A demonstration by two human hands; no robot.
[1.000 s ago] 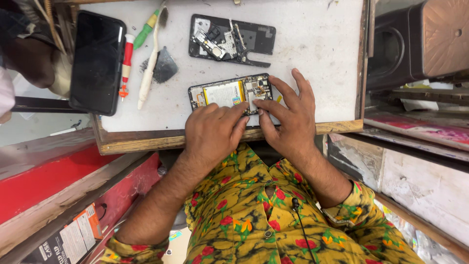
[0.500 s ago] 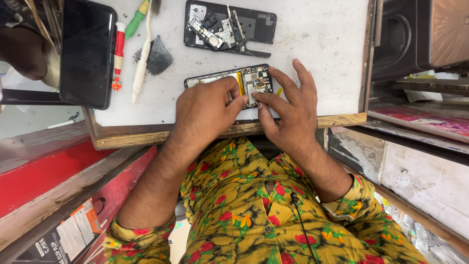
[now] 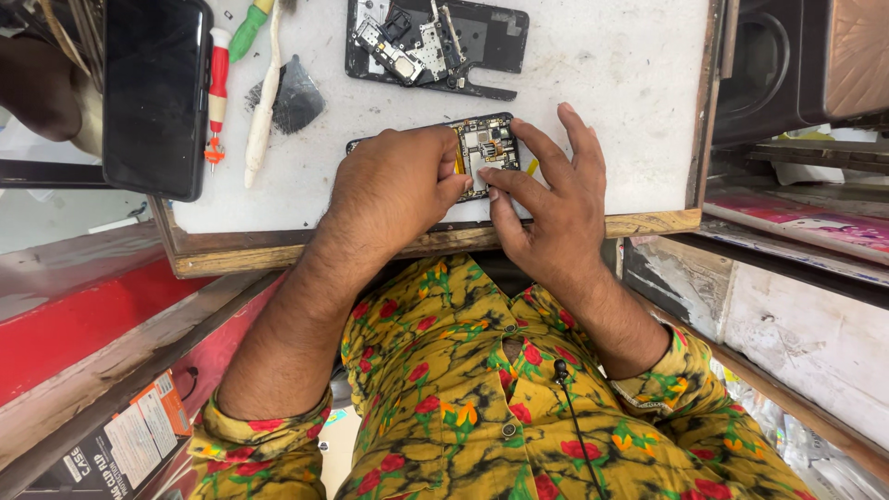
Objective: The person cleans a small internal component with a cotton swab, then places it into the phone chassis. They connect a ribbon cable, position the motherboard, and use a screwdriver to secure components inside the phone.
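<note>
An opened phone (image 3: 485, 148) with its back off lies on the white worktop (image 3: 602, 83), its circuit board exposed. My left hand (image 3: 394, 190) covers most of the phone's left part, fingers bent down onto it. My right hand (image 3: 551, 199) rests at the phone's right end, thumb and forefinger touching the board area. Whether a small part is pinched between the fingers cannot be made out.
A removed black phone back with loose parts (image 3: 435, 42) lies further back. At left are a black phone (image 3: 153, 93), a red screwdriver (image 3: 217, 102), a green-handled tool (image 3: 248, 30), a white brush (image 3: 264, 102) and a dark plectrum-like piece (image 3: 294, 97). A wooden rim (image 3: 648, 222) edges the worktop.
My left hand has slid further over the phone, now hiding the yellow battery area. The view has shifted slightly, and both hands stay on the phone.
</note>
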